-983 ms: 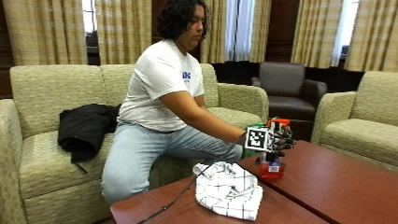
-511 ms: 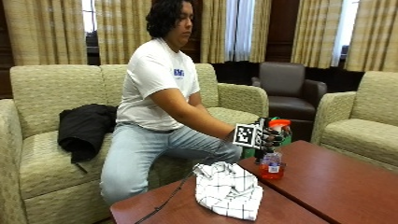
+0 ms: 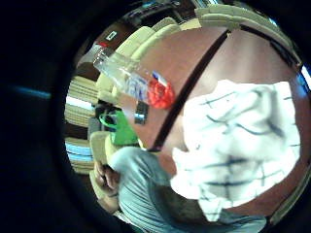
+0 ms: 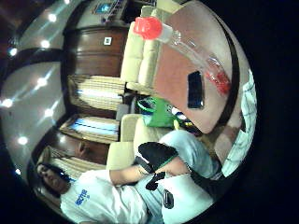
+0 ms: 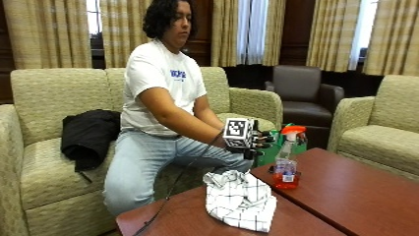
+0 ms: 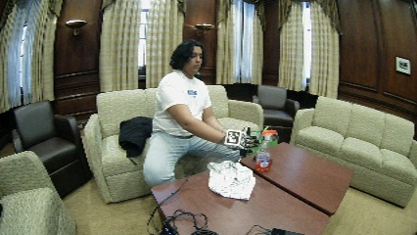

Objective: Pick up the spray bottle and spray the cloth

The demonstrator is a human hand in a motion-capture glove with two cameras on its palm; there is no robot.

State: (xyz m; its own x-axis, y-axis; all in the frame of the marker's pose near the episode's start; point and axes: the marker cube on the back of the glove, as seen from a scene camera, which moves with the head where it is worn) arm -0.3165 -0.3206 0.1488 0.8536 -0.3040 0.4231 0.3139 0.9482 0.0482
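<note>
Spray bottle (image 5: 286, 164) standing upright on the table (image 5: 367, 191), just beside the checked cloth (image 5: 239, 200), not yet held. Gloved right hand (image 5: 255, 142) is drawing back from the bottle's neck since a second ago, fingers relaxed, gripping nothing; grasp still pending

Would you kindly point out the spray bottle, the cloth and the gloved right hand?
spray bottle (image 5: 286, 173): outside view, on its clear body.
cloth (image 5: 239, 201): outside view, middle of the crumpled checked fabric.
gloved right hand (image 5: 258, 141): outside view, on the fingers.
</note>
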